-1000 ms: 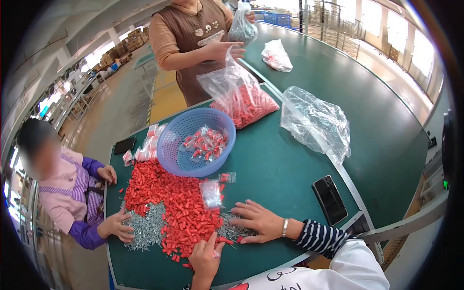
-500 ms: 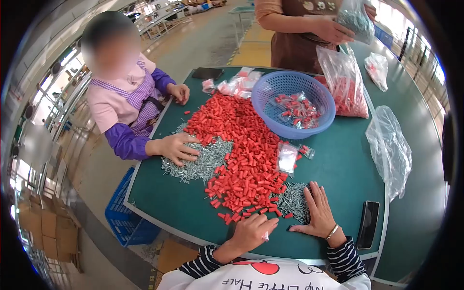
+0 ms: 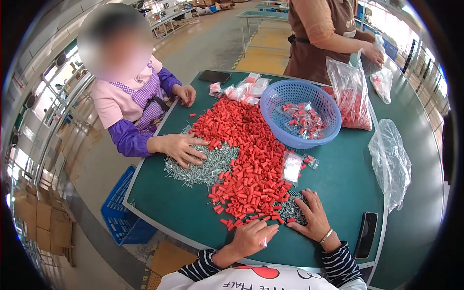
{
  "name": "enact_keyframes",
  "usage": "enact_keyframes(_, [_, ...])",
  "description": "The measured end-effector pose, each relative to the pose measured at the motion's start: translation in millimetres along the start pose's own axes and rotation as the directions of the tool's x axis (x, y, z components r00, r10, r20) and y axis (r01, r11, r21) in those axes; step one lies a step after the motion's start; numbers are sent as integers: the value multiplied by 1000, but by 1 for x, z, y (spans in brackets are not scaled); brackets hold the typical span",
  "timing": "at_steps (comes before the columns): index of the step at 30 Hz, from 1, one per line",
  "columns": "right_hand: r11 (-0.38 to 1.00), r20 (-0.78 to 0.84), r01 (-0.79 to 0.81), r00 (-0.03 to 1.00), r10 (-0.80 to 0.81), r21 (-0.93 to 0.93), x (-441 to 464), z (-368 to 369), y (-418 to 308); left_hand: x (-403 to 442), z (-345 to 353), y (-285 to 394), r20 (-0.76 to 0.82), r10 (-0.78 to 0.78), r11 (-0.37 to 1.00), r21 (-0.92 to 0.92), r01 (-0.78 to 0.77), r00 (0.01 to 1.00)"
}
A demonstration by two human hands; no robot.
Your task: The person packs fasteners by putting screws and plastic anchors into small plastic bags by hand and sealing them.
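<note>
My left hand [image 3: 251,239] is closed at the near edge of the red heap; a small pale piece, perhaps a plastic bag [image 3: 264,242], shows between its fingers. Fingers spread, my right hand [image 3: 313,217] rests on a small pile of grey screws [image 3: 291,209]. Near its thumb lies a red cap. The heap of hollow red plastic caps [image 3: 246,159] stretches up the middle of the green table [image 3: 164,212]. Beside it sit a flat white packet in clear plastic [image 3: 292,167] and a small bag with red pieces [image 3: 311,161].
Across on the left, a co-worker's hand [image 3: 182,149] lies on a bigger screw pile [image 3: 208,166]. A blue basket [image 3: 333,116] holds small filled bags. A large bag of red caps [image 3: 355,104], an empty plastic bag [image 3: 390,162] and a phone [image 3: 366,235] are on the right. Another person [image 3: 319,43] stands behind.
My right hand has drawn its fingers in slightly over the screws. The standing person has turned right, moving a bag that way. The seated co-worker's far hand has closed on red pieces.
</note>
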State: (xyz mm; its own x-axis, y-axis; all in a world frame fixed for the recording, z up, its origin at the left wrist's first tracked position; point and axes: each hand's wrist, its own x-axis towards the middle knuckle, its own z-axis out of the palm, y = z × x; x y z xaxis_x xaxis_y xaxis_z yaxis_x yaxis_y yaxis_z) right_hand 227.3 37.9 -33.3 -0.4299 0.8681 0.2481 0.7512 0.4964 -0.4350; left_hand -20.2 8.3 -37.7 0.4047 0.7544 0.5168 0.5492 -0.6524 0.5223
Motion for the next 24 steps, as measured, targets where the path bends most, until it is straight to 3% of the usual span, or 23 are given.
enact_keyframes(4, [997, 5, 60, 998, -60, 54, 0, 0, 5, 10, -21, -11, -60, -41, 998, 44, 43, 997])
enact_keyframes(6, [995, 7, 80, 997, -81, 52, -1, -2, 3, 22, -42, -30, -162, -146, 982, 93, 163, 976])
enact_keyframes(8, [995, 7, 79, 997, -80, 59, -1, -6, 1, 34, -65, -52, -208, -200, 939, 239, 248, 958])
enact_keyframes(9, [995, 5, 80, 997, -80, 62, 0, -7, 1, 39, -73, -68, -277, -148, 935, 274, 225, 950])
enact_keyframes(13, [995, 8, 57, 998, -58, 85, 0, -3, 3, 48, -90, -123, -198, -313, 843, 392, 368, 929])
enact_keyframes(19, [997, 53, 38, 998, -35, -67, 10, -8, -22, 77, -75, -162, -143, -314, 831, 436, 344, 939])
enact_keyframes(24, [996, 43, 33, 999, -29, -89, 8, 2, -13, 51, -78, -164, -135, -214, 853, 457, 252, 968])
